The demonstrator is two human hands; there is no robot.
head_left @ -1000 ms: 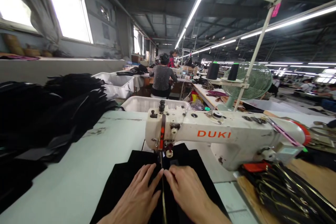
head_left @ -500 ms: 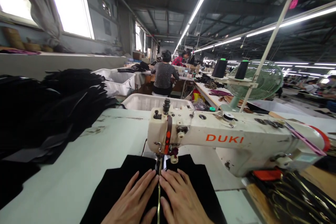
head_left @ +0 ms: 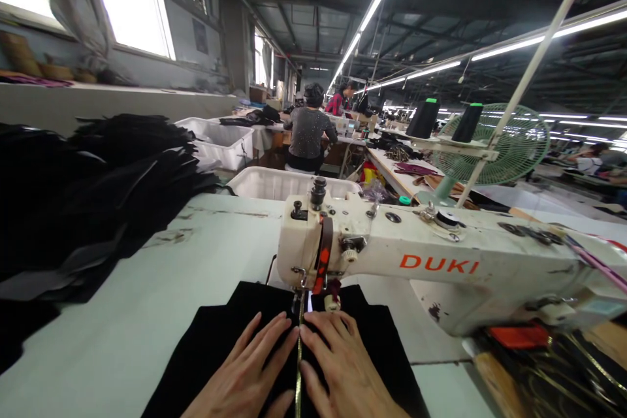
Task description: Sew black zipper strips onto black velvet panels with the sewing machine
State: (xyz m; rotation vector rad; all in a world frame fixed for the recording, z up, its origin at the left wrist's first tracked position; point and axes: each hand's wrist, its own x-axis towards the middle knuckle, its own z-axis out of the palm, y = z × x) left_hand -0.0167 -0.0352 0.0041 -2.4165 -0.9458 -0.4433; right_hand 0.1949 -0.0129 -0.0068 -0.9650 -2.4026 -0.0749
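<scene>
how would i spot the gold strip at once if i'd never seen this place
Find the white machine marked DUKI, then the black cloth at its left end. The left hand and right hand rest on that cloth, and the gold strip runs between them toward the machine. Unlike the jumbled gold-edged pieces at the lower right, it is a single, nearly straight line.

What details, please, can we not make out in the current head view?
Head view: near end of the black fabric, cut off by the bottom edge.
Head view: undersides of the left hand and right hand, hidden by the hands themselves.
Head view: fine texture of the gold strip, too small.
Head view: right end of the sewing machine, cut off by the right edge.
</scene>
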